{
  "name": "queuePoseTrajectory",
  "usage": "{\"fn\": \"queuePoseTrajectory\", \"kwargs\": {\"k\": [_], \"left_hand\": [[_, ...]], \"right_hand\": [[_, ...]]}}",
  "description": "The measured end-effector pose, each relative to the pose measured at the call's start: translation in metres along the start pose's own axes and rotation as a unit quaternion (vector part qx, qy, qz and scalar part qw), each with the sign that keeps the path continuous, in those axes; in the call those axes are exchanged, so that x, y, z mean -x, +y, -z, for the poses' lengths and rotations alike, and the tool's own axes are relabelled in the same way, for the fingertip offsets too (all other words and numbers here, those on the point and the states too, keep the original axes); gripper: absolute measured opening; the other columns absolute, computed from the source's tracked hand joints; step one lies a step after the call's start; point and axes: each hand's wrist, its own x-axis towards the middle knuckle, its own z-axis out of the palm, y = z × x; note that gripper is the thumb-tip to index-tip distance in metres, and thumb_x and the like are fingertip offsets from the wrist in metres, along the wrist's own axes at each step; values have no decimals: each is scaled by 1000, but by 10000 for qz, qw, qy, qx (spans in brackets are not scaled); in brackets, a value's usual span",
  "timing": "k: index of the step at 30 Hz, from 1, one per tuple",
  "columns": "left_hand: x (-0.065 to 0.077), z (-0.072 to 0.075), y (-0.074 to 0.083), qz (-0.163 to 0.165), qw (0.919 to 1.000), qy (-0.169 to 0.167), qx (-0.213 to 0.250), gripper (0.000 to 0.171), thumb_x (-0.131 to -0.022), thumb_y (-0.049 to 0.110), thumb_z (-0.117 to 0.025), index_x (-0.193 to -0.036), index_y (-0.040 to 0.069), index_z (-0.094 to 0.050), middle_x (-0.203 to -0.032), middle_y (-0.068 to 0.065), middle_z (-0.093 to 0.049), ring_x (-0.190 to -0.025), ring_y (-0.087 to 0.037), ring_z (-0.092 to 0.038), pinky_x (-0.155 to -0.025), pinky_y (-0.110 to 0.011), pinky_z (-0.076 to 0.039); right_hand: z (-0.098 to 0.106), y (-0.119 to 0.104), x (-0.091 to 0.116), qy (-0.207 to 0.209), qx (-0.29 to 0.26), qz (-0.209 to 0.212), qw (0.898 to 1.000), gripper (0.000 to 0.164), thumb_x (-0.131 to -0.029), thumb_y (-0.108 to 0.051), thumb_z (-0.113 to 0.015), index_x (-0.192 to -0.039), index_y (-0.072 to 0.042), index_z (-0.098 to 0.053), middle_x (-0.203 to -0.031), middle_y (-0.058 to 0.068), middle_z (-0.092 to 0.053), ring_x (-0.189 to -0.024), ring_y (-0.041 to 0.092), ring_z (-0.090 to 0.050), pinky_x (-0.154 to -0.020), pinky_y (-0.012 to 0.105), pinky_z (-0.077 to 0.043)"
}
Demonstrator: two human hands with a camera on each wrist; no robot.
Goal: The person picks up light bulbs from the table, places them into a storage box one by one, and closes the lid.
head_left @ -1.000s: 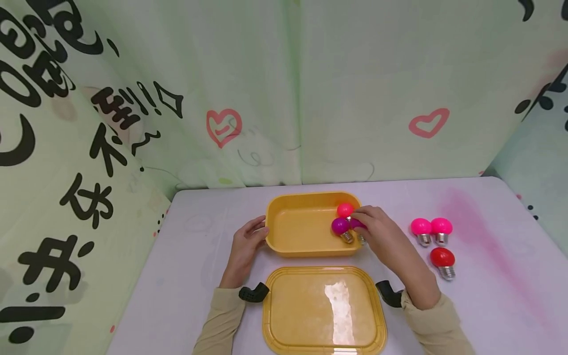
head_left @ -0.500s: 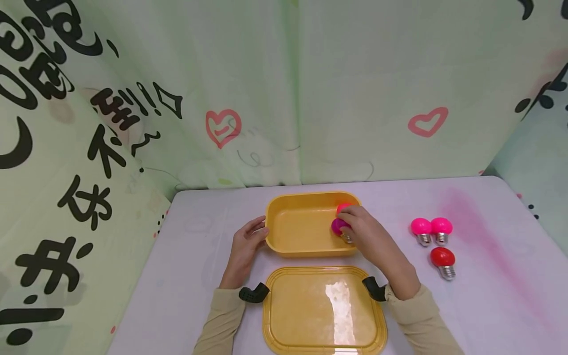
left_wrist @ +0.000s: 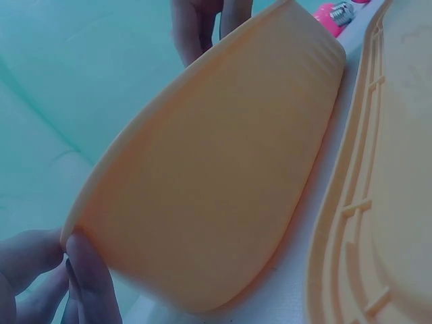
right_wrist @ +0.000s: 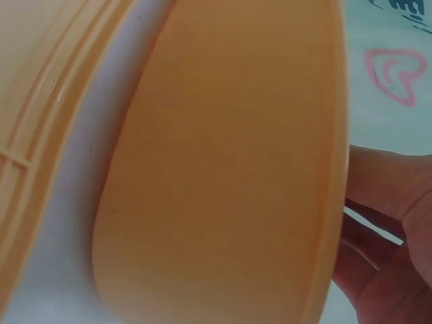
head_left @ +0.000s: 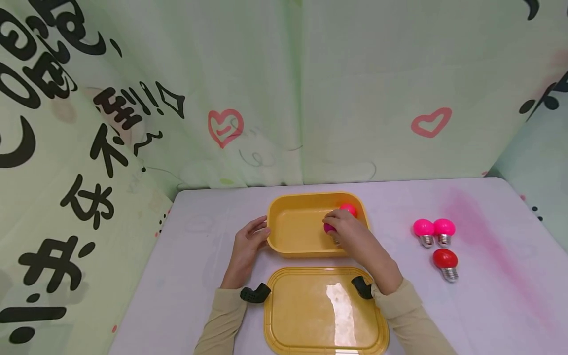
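Head view: at the lower centre of the frame, the left hand (head_left: 246, 249) pinches the rectangular yellow plastic box (head_left: 293, 224); inside it, the right hand (head_left: 356, 241) seems to grip the round purple bulb (head_left: 328, 227). Light finger pressure would serve well.

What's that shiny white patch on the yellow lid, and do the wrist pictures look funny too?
Head view: light glaring off the glossy lid; left wrist view: dim, with a bluish cast over the curtain; right wrist view: the box looms large.
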Motion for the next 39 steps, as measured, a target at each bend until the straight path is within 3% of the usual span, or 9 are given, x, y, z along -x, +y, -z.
{"fn": "queuePoseTrajectory", "kwargs": {"k": [15, 27, 33, 39], "left_hand": [[1, 1, 1, -28, 10000, 68, -51, 41, -93, 11, -69, -133, 6, -60, -127, -16, -58, -102, -20, -64, -77, -25, -57], [2, -1, 2, 47, 9999, 94, -97, 40, -93, 11, -69, -132, 8, -62, -127, -15, -59, -105, -23, -63, -80, -25, -57], [2, -1, 2, -9, 10000, 31, -44, 41, -93, 11, -69, -133, 7, -60, -128, -17, -58, -105, -24, -63, -79, -25, -57], [1, -1, 2, 13, 9999, 63, -83, 40, -93, 10, -68, -133, 7, -61, -127, -15, -59, -103, -21, -64, -78, -25, -57]], "right_hand": [[-13, -3, -12, -322, -54, -162, 9993, 28, -80, 0, -79, -106, 6, -71, -112, 17, -67, -108, 33, -62, -89, 40, -56], [-21, 1, -12, -369, 35, -120, 9992, 20, -81, -1, -78, -100, 2, -72, -103, 13, -68, -100, 29, -64, -87, 37, -56], [-22, 1, -11, -287, -58, -69, 9995, 22, -81, 0, -78, -101, 4, -71, -104, 14, -68, -100, 29, -63, -87, 38, -56], [-11, -1, -5, -159, -342, -75, 9993, 28, -81, 0, -79, -106, 6, -70, -113, 18, -66, -110, 35, -61, -95, 44, -53]]}}
